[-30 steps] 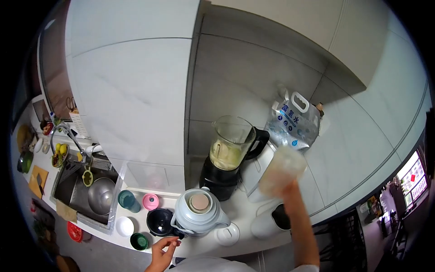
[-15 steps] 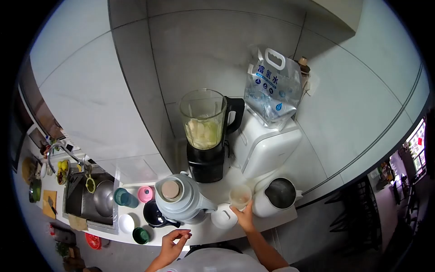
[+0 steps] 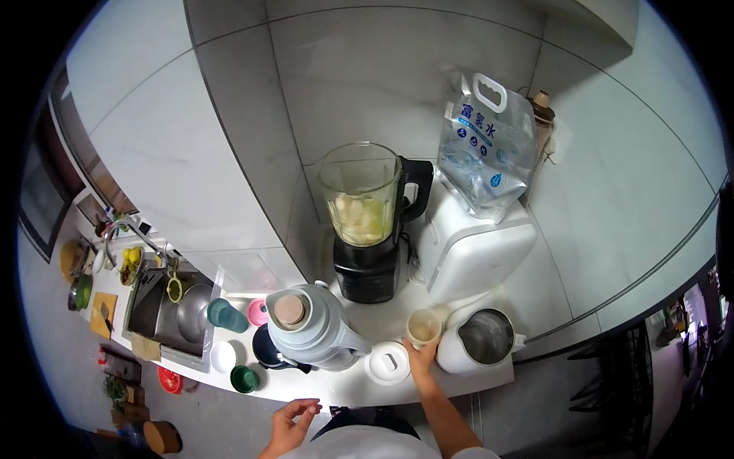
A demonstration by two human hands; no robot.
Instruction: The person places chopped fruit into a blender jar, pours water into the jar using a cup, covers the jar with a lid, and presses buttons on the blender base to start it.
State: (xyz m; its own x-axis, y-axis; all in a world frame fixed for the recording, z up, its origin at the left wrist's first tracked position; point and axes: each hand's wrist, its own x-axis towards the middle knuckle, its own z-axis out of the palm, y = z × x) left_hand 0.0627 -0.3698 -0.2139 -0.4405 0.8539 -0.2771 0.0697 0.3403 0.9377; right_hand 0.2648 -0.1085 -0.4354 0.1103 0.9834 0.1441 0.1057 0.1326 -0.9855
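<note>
Cup (image 3: 423, 324) is clasped by the right hand (image 3: 421, 359) between lid (image 3: 382, 370) and kettle (image 3: 454, 353). Apart, the left hand (image 3: 290, 425) hangs loosely curled in open room off the front edge of the counter (image 3: 348, 389). The cup's base is hidden.

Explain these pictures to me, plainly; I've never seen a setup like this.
There's no robot here, just a person's bare left hand and right hand. One camera, worn on the head, takes every picture, looking forward and down.

On the white, smooth-topped counter stand a black blender with a clear jug holding pale green chunks, a rounded, pale blue-grey flask with a handle, a round white lid, an open white kettle and a boxy white appliance with a clear plastic water bag on top.

The right hand grips a small, pale, translucent cup. The left, fingers loosely curled, holds nothing I can see.
</note>
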